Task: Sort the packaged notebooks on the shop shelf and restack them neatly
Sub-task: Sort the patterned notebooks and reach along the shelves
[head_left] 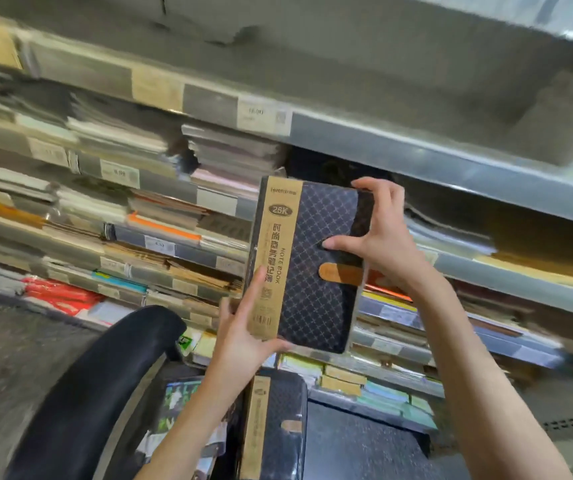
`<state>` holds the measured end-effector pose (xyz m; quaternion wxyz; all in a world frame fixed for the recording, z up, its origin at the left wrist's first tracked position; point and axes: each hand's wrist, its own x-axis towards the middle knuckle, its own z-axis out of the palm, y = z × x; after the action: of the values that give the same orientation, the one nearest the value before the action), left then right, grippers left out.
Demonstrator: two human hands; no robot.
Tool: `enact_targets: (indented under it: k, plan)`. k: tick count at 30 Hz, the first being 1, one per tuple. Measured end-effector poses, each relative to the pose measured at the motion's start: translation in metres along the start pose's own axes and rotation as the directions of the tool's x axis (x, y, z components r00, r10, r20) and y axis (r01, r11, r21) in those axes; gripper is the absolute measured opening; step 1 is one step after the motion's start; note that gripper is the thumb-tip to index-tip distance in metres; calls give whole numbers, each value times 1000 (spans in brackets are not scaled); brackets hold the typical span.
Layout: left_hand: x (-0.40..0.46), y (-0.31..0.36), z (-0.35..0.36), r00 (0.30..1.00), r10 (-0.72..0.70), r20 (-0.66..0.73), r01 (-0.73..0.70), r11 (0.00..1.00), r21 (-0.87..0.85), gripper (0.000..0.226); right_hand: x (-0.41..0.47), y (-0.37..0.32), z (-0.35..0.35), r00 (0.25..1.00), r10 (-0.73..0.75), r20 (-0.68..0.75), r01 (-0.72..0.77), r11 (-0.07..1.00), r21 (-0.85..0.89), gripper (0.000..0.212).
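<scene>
Black quilted packaged notebook with tan paper band, held upright in front of the shelf. Left hand grips its lower left corner; right hand pinches the upper right edge. Second matching notebook lies below, beside a black chair back

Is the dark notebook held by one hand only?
No: the left hand grips the notebook at its lower corner and the right hand grips its upper right edge.
</scene>
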<state>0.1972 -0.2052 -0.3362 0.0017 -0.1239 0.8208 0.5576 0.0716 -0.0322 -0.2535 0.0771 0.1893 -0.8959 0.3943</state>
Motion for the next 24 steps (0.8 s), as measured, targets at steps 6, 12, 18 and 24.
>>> enact_targets:
  k: [6,12,18,24]
  plan:
    - [-11,66,-28,996,84,-19,-85,994,-65,113,7,-56,-51,989,-88,-121,88,996,-10,81]
    - [-13,111,-41,959,282,-35,-283,959,-31,114,14,-98,-103,963,-161,-217,152,987,-57,80]
    - [-12,159,-38,924,377,-60,-382,911,-155,112,19,-123,-155,926,-207,-316,186,978,-95,78]
    - [0,199,-31,891,442,-102,-452,883,-128,109,37,-138,-195,911,-204,-358,178,978,-105,74]
